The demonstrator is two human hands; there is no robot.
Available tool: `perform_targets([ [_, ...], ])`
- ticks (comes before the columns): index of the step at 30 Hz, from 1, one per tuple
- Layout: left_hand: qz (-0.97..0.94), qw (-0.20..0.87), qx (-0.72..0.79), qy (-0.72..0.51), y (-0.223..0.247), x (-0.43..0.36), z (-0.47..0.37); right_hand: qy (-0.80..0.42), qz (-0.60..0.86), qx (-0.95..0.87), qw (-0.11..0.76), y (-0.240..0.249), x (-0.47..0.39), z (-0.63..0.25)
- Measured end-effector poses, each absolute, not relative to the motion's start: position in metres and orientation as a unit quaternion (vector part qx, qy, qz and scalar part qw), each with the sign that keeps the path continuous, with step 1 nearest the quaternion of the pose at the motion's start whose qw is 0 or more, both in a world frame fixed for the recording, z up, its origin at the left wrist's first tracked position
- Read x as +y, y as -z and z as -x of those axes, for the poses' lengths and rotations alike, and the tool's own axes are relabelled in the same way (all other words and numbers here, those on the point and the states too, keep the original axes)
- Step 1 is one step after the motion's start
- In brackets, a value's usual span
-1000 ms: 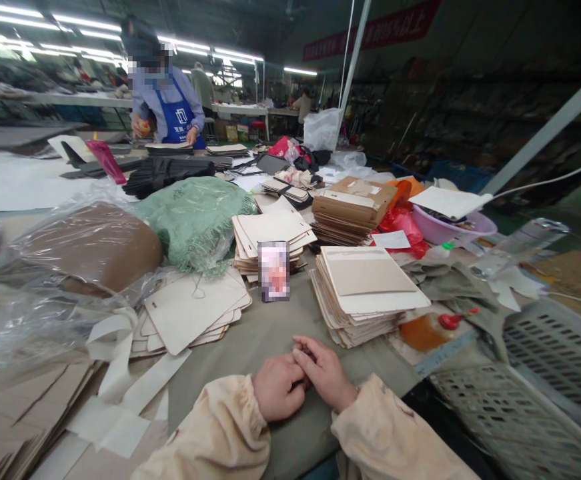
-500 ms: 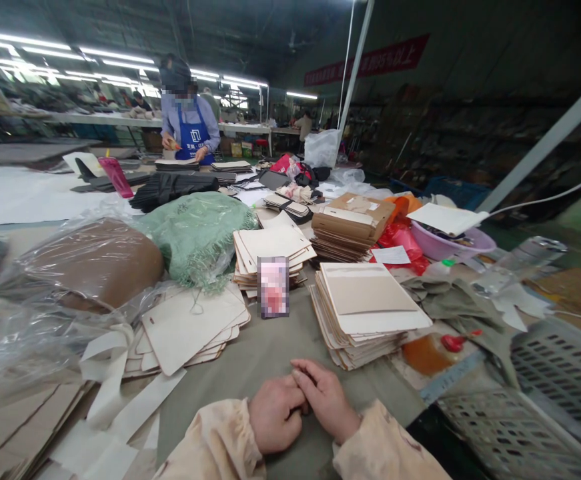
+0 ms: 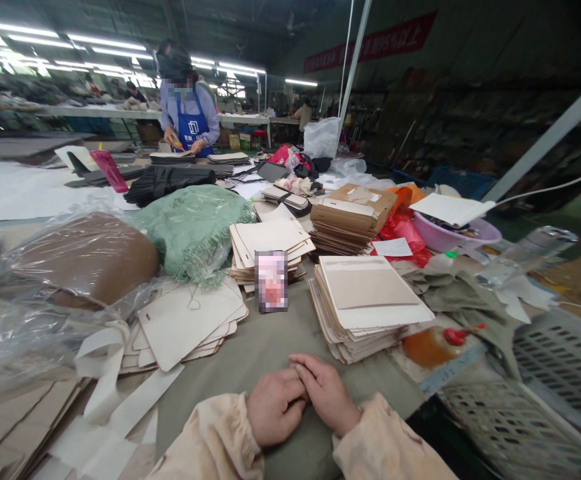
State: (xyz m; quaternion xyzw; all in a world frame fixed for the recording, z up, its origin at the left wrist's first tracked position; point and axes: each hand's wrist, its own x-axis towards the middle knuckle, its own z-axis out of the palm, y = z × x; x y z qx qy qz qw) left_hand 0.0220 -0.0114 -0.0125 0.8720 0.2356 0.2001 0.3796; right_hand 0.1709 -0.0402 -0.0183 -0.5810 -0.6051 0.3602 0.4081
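My left hand (image 3: 277,408) rests on the grey-green cloth (image 3: 210,393) with its fingers curled and nothing visible in them. Against its fingertips lies my right hand (image 3: 326,395), closed loosely, its fingers together and touching the left ones; the undersides of both are hidden. Straight ahead, a phone with a blurred screen (image 3: 271,281) leans upright on a stack of pale panels (image 3: 270,237). A taller stack of white and beige panels (image 3: 375,293) stands ahead of my right hand. To the left, more pale panels (image 3: 190,317) lie fanned out.
Left are a plastic-wrapped brown bundle (image 3: 85,260), green fabric (image 3: 195,227) and pale strips (image 3: 105,373). Right are a bottle of amber liquid with a red cap (image 3: 427,347), a grey plastic basket (image 3: 515,420) and a purple basin (image 3: 475,240). Across the table stands a person in a blue apron (image 3: 193,127).
The view has shifted slightly, so most things sit a little higher in the picture. My hands stay together in the same place on the cloth.
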Motion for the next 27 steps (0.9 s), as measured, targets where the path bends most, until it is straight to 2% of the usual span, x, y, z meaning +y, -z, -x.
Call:
perform_targets([
  [27, -0.876, 0.349, 0.243, -0.227, 0.024, -0.013, -0.024, -0.344, 0.575, -0.617, 0.412, 0.015, -0.042, -0.17],
])
